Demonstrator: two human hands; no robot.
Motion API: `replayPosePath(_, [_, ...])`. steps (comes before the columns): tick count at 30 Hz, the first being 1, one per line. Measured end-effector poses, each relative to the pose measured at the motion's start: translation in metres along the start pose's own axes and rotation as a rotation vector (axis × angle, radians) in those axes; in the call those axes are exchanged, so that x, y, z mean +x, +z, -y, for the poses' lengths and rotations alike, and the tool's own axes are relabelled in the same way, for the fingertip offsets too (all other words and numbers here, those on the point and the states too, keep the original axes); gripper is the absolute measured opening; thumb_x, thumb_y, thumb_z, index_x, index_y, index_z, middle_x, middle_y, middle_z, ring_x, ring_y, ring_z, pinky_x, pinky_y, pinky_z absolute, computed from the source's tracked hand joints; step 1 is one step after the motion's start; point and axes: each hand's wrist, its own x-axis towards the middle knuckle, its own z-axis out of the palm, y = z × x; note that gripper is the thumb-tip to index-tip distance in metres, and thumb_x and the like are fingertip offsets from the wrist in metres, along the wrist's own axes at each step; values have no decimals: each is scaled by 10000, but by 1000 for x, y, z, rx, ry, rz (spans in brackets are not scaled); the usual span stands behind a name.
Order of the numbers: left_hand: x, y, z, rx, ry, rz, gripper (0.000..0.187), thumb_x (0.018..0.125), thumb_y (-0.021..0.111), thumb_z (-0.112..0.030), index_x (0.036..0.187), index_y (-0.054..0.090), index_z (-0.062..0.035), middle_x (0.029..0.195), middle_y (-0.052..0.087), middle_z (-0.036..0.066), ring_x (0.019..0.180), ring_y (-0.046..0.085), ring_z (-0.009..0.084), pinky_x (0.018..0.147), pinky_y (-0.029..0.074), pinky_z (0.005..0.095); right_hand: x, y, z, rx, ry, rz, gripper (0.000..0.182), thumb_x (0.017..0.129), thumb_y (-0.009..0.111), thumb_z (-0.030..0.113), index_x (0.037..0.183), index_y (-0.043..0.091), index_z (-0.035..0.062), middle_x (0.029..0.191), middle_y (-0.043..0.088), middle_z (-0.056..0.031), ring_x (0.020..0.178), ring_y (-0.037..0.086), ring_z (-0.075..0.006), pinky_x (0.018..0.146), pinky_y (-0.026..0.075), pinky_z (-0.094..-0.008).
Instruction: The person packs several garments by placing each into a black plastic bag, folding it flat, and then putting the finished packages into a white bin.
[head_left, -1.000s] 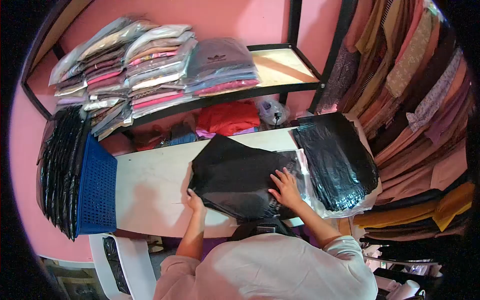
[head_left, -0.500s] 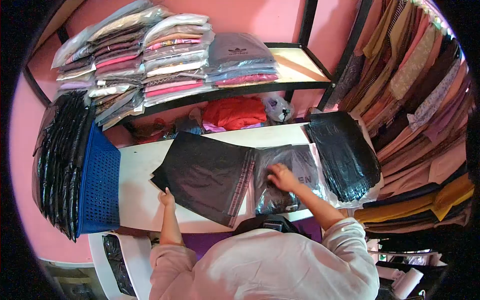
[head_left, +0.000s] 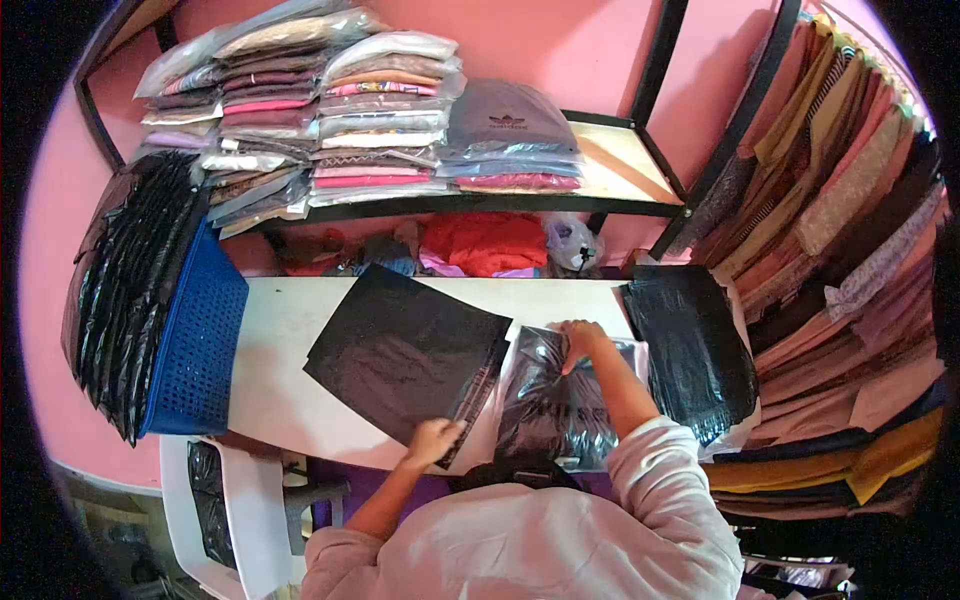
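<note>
A person's left hand (head_left: 433, 440) grips the near corner of 1 flat black mailing bag (head_left: 405, 355) lying on the white table (head_left: 285, 400), fingers closed over its edge. The right hand (head_left: 580, 340) pinches the far end of 1 clear plastic packet (head_left: 560, 405) holding a dark folded garment, just beside the bag. Both sheets are slick: the packet could slide off the table's near edge, or the bag's sealing strip could catch and crease if the garment is pushed in crooked. To the right, 1 stack of black bags (head_left: 690, 345) overhangs the table corner and looks liable to slump. At the left stands 1 blue basket (head_left: 195, 350) with more black bags (head_left: 125, 290) behind it. The shelf (head_left: 610, 160) carries 3 piles of packed clothes (head_left: 380, 110); their exact number cannot be told.
</note>
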Motion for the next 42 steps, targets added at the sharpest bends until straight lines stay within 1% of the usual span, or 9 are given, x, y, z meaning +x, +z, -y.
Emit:
replayPosePath(5, [2, 43, -30, -164, -203, 421, 447, 722, 646, -453, 643, 562, -21, 540, 511, 40, 479, 478, 124, 451, 382, 314, -20, 25, -43, 495, -190, 86, 892, 379, 827, 381, 1133, 496, 36, 1061, 568, -157, 1005, 531, -223, 835, 421, -303])
replayPosePath(11, [11, 61, -58, 62, -32, 310, 352, 636, 765, -248, 782, 549, -11, 635, 526, 31, 540, 488, 110, 467, 384, 288, -31, 38, -66, 213, -259, 55, 809, 368, 813, 392, 1018, 539, -3, 978, 597, -170, 921, 558, -314, 789, 435, -340])
replayPosePath(14, [36, 86, -33, -462, 221, -28, 377, 646, 756, -264, 827, 544, -9, 604, 509, 21, 553, 488, 122, 521, 405, 285, -32, 41, -80, 347, -170, -316, 641, 377, 813, 327, 866, 589, -21, 819, 614, -186, 805, 596, -296, 721, 450, -349])
replayPosePath(16, [53, 93, -23, -53, 290, -803, 413, 658, 750, -256, 906, 526, -14, 685, 517, 24, 629, 494, 138, 573, 417, 287, -36, 36, -89, 490, -92, -324, 619, 405, 816, 300, 911, 594, 23, 874, 619, -175, 848, 591, -301, 741, 455, -352])
replayPosePath(20, [42, 76, -64, -551, -412, -215, 556, 685, 728, -294, 1073, 441, -20, 962, 521, 78, 868, 509, 175, 737, 419, 316, -44, 32, -92, 456, -22, -402, 560, 454, 794, 289, 905, 571, 43, 847, 620, -167, 824, 590, -322, 715, 462, -375])
replayPosePath(24, [52, 101, -65, -926, -536, 108, 529, 682, 728, -189, 1111, 442, -72, 1061, 534, 87, 997, 519, 197, 832, 432, 424, -69, 27, -52, 184, 137, -480, 525, 536, 746, 264, 969, 522, 70, 814, 614, -160, 776, 590, -345, 667, 469, -424])
replayPosePath(34, [79, 136, -108, -1035, -612, -71, 298, 692, 660, -45, 958, 532, -83, 911, 577, 55, 828, 578, 227, 752, 476, 456, -146, 61, 47, 79, -64, -593, 729, 638, 654, 392, 1184, 364, 5, 878, 548, -199, 822, 552, -333, 751, 401, -432])
replayPosePath(39, [94, 154, -92, -1040, -587, 3, 256, 758, 604, -121, 1004, 537, -93, 959, 589, 62, 854, 586, 212, 719, 501, 367, -161, 67, 64, -295, -2, -554, 1072, 600, 660, 534, 1388, 57, 127, 1116, 406, -315, 969, 442, -412, 848, 330, -466])
replayPosePath(42, [67, 123, -129, -921, -447, 75, 395, 801, 573, -318, 1104, 488, -79, 945, 593, 77, 761, 605, 225, 709, 502, 349, -139, 87, 56, -252, 29, -578, 971, 598, 682, 441, 1379, 143, 235, 1131, 400, -311, 982, 434, -417, 845, 341, -473])
